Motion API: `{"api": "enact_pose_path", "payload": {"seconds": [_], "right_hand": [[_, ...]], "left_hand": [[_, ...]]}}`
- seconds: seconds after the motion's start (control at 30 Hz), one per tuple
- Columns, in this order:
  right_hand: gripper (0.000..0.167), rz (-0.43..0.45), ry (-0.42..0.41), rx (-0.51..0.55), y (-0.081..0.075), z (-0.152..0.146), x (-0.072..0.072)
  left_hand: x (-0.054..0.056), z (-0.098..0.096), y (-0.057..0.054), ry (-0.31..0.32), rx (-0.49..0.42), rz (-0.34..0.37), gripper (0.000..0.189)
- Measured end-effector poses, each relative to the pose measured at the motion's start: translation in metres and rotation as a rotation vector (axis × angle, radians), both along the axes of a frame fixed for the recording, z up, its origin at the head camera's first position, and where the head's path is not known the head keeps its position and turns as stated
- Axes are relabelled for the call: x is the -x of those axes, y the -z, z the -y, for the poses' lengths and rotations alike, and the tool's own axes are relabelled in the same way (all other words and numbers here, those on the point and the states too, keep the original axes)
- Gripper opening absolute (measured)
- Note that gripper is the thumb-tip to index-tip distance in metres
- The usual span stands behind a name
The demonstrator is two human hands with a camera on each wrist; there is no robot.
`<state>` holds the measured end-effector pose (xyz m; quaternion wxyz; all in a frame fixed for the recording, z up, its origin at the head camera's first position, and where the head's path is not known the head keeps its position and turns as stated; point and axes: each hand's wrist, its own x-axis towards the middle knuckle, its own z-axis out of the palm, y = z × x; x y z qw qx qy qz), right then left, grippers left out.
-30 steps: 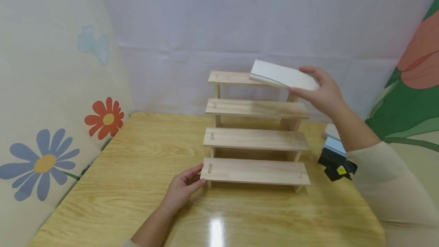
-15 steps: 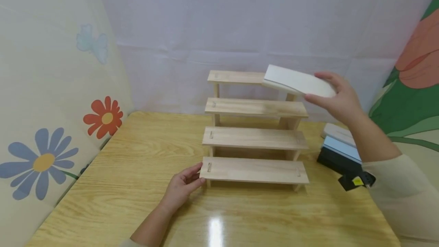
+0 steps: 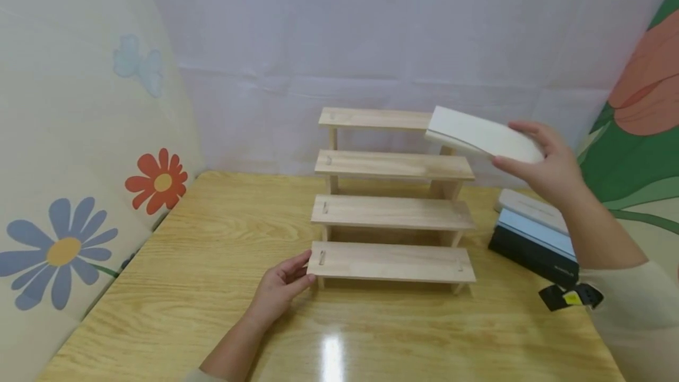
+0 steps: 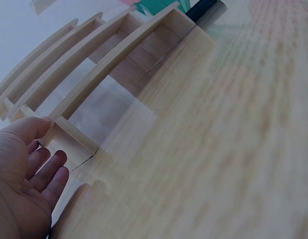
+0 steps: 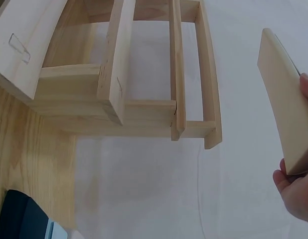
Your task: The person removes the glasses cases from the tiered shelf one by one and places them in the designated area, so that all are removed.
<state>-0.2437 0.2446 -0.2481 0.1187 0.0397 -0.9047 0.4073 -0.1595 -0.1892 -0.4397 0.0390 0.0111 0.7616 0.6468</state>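
A wooden stepped display rack (image 3: pixel 392 214) with several tiers stands on the table. At the left end of its lowest board (image 3: pixel 392 262), my left hand (image 3: pixel 278 290) holds the edge, with the thumb at the front corner; the left wrist view shows the thumb (image 4: pixel 32 128) against the board's end. My right hand (image 3: pixel 554 164) grips a flat, white, oblong box (image 3: pixel 480 133) between thumb and fingers. The box is tilted in the air, overlapping the right end of the top tier in the head view. In the right wrist view the box (image 5: pixel 286 102) is well apart from the rack.
Right of the rack on the table (image 3: pixel 223 240) lie a black box (image 3: pixel 533 252), a light blue one (image 3: pixel 536 231) and a whitish one (image 3: pixel 530 208), side by side. A black strap with a yellow mark (image 3: pixel 572 297) is at the right sleeve. White cloth (image 3: pixel 297 46) hangs behind.
My right hand has moved right and slightly down with the white box, away from over the top tier. More of the boxes at the right shows. My left hand stays at the lowest board.
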Motion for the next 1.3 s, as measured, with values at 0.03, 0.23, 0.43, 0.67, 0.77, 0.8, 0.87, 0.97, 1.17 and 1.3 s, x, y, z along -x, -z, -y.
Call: {"api": "enact_pose_path", "payload": {"seconds": [0.03, 0.23, 0.43, 0.67, 0.77, 0.8, 0.87, 0.97, 1.17, 1.3], "right_hand": [[0.075, 0.002, 0.006, 0.001, 0.001, -0.002, -0.001], [0.076, 0.011, 0.04, -0.004, 0.007, -0.012, -0.009], [0.077, 0.012, 0.066, -0.035, 0.015, -0.024, -0.018], [0.077, 0.026, 0.088, -0.067, 0.024, -0.037, -0.03], [0.078, 0.042, 0.086, -0.071, 0.029, -0.044, -0.035], [0.078, 0.047, 0.085, -0.071, 0.031, -0.046, -0.037], [0.078, 0.056, 0.084, -0.069, 0.036, -0.05, -0.041], [0.077, 0.058, 0.088, -0.067, 0.043, -0.055, -0.047], [0.077, 0.013, 0.13, -0.12, 0.058, -0.057, -0.058], [0.076, -0.013, 0.147, -0.152, 0.066, -0.06, -0.065]], "left_hand": [[0.0, 0.0, 0.0, -0.001, -0.001, 0.002, 0.052], [0.0, -0.001, 0.0, -0.003, -0.005, 0.007, 0.051], [0.001, -0.001, 0.0, -0.003, -0.002, 0.001, 0.051], [0.001, 0.0, 0.001, -0.002, -0.002, 0.002, 0.052], [0.001, 0.0, 0.001, -0.002, -0.003, 0.002, 0.052], [0.001, 0.0, 0.002, -0.001, -0.004, 0.003, 0.052], [0.001, 0.0, 0.002, 0.0, -0.007, 0.002, 0.052], [0.002, 0.001, 0.002, 0.003, -0.006, -0.002, 0.052], [0.002, 0.0, 0.002, -0.003, -0.004, 0.005, 0.052], [0.002, 0.001, 0.005, 0.001, -0.003, -0.027, 0.054]]}}
